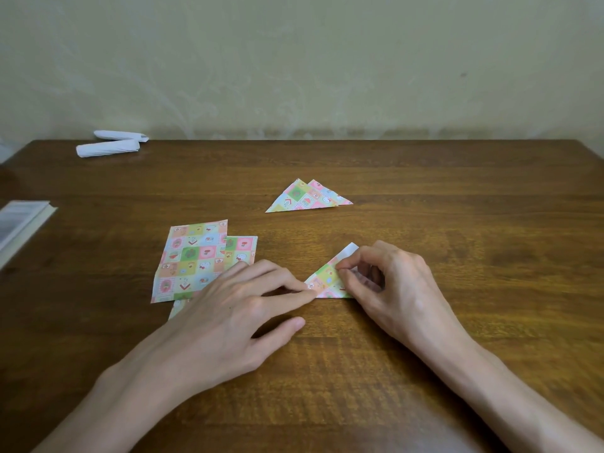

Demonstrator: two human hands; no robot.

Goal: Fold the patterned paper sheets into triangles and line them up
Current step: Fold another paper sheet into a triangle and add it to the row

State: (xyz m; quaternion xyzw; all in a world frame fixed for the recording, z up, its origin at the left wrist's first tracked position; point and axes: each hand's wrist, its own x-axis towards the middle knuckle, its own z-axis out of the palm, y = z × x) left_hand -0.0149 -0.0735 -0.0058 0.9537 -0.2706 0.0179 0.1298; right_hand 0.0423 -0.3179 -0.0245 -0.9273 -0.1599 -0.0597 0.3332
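Note:
A patterned paper folded into a triangle (327,278) lies on the wooden table (457,223) in front of me. My left hand (235,308) presses its left corner with straight fingertips. My right hand (389,282) covers the triangle's right part, thumb and forefinger pinching the paper; a white tip sticks out above. Two finished folded triangles (307,197) lie overlapping farther back. A few flat patterned sheets (196,259) lie stacked to the left, partly under my left hand.
Two rolled white paper pieces (109,147) lie at the table's far left. A book or booklet (19,223) sits at the left edge. A pale wall stands behind the table.

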